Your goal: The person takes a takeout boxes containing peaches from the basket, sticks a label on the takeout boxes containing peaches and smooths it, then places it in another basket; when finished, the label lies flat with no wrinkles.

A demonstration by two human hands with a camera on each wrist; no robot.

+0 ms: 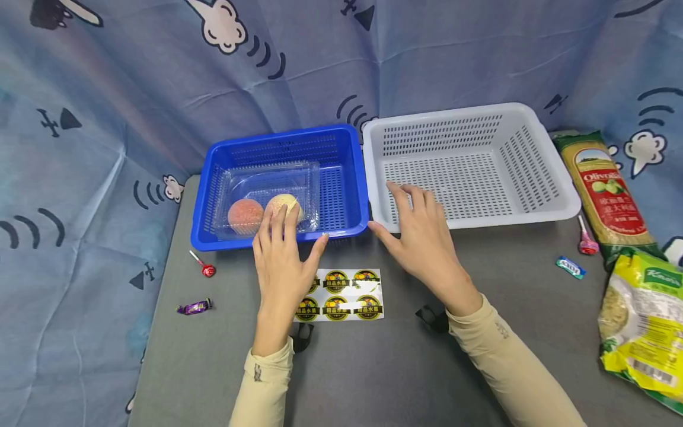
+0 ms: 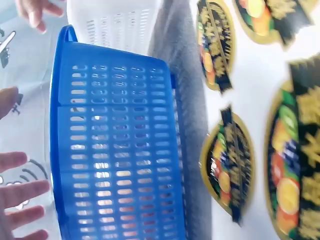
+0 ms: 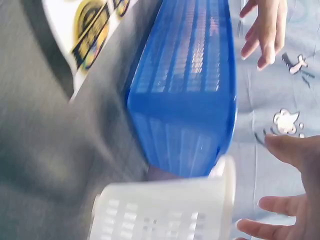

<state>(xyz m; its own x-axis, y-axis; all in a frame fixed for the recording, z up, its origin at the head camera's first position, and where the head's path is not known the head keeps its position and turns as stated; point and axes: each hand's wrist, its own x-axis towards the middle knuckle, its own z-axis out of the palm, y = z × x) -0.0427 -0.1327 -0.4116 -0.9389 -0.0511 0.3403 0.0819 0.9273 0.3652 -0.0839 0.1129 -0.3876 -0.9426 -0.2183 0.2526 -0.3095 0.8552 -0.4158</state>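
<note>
Over the front rim of the blue basket (image 1: 341, 178), my left hand (image 1: 283, 261) reaches with straight fingers. Beneath its fingertips is a clear plastic box (image 1: 267, 178), holding a pink round fruit (image 1: 245, 214) and a pale yellow one (image 1: 290, 204), both peach-like. My right hand (image 1: 424, 237) hovers at the front left of the white basket (image 1: 533, 216), fingers spread and holding nothing. The right wrist view shows its fingers apart from the white basket's wall (image 3: 160, 200). Partly behind the left hand, a sheet of round fruit stickers (image 1: 337, 281) lies on the table.
Left of the blue basket lie a red lollipop (image 1: 208, 270) and a purple-wrapped candy (image 1: 194, 306). At right are a pasta bag (image 1: 608, 190), a yellow Knorr bag (image 1: 645, 326), a pink lollipop (image 1: 587, 244) and a blue-wrapped candy (image 1: 570, 267). A patterned curtain (image 1: 320, 53) hangs behind.
</note>
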